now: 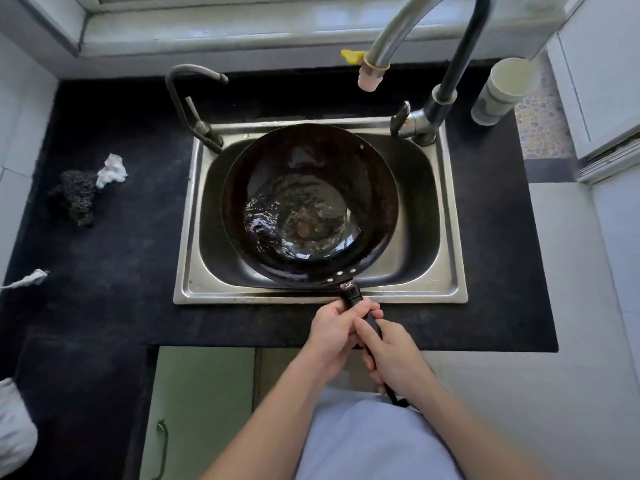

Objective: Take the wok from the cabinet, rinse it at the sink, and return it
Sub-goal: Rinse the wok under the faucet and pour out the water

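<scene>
The wok is held over the sink, filling most of the basin, with a shallow pool of water in its bottom. Its black handle sticks out over the sink's front rim. The handle is gripped by both hands: left hand wrapped round it nearer the wok, right hand clenched round it further back. The tall faucet spout is seen above the wok's far rim. A scouring pad is lying on the dark counter to the left.
</scene>
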